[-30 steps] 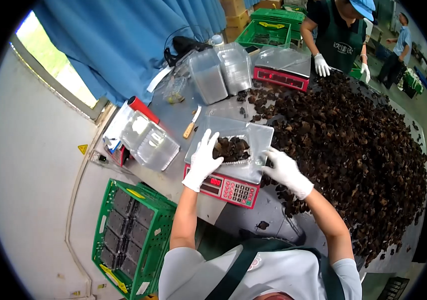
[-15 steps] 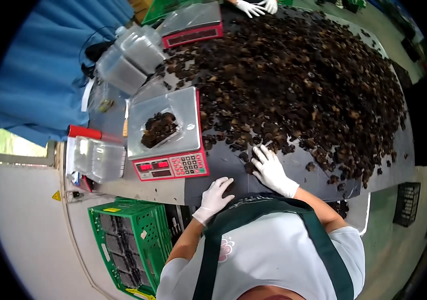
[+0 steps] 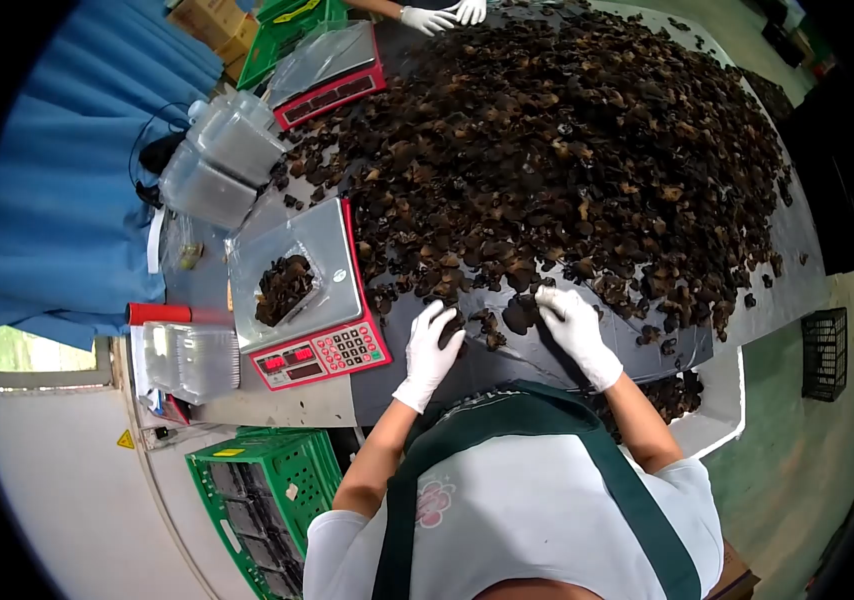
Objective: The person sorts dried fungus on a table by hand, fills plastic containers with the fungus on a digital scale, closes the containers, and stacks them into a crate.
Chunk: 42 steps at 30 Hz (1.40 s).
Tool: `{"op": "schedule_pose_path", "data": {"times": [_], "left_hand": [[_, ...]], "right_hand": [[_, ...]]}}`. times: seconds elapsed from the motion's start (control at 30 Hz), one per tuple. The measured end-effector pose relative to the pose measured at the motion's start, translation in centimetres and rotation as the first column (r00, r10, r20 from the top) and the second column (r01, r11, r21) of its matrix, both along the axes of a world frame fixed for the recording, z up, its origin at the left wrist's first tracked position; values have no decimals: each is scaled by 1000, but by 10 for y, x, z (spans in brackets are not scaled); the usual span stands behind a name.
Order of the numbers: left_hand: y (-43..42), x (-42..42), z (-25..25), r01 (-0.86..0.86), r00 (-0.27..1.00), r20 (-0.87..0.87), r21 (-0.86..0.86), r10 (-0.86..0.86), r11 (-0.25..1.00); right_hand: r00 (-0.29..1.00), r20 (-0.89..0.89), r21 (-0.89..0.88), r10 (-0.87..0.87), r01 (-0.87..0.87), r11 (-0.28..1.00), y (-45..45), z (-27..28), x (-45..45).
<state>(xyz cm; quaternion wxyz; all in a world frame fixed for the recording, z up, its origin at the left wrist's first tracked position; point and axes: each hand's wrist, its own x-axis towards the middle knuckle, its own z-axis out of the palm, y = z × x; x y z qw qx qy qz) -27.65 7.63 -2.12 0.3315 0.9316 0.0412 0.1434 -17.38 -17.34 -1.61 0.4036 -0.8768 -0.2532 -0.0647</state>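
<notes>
My left hand, in a white glove, has its fingers curled round a dark piece of wood ear mushroom at the near edge of the pile. My right hand, gloved too, pinches at the edge of a broad black wood ear mushroom. Between the hands a smaller brown piece lies on the dark table cover. Beyond them spreads a large heap of wood ear mushrooms. To the left, a clear plastic tub of mushrooms rests on a red scale with a lit display.
Stacked clear tubs and more clear containers stand at the left. A second red scale is farther back, near another person's gloved hands. Below the table are a green crate and a white bin.
Both hands have moved; the left went forward to the pile's edge and its fingers curled. The right shifted slightly right, now at a dark mushroom piece. The camera view has shifted.
</notes>
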Motion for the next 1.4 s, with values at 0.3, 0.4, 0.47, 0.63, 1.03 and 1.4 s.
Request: {"op": "schedule_pose_path", "data": {"times": [0.3, 0.4, 0.47, 0.63, 1.03, 1.4], "left_hand": [[-23, 2, -3, 397, 904, -254, 209, -343, 894], [-27, 2, -9, 414, 907, -192, 233, -375, 880], [-33, 14, -9, 418, 908, -87, 181, -409, 890], [-65, 43, -3, 450, 886, -39, 306, -461, 839], [-35, 35, -15, 263, 922, 168, 386, -348, 884], [-7, 30, -29, -297, 943, -214, -887, 256, 353]], "right_hand": [[995, -12, -79, -99, 97, 992, 14, -12, 14], [989, -111, -202, -100, 76, 976, 9, -8, -3], [994, -73, -268, -82, 60, 961, 5, -9, -14], [999, -45, -335, -16, 0, 942, -1, -5, -33], [996, -1, -253, -88, 85, 964, 38, -4, 37], [957, -278, 87, -89, 118, 989, 28, -7, 30]]}}
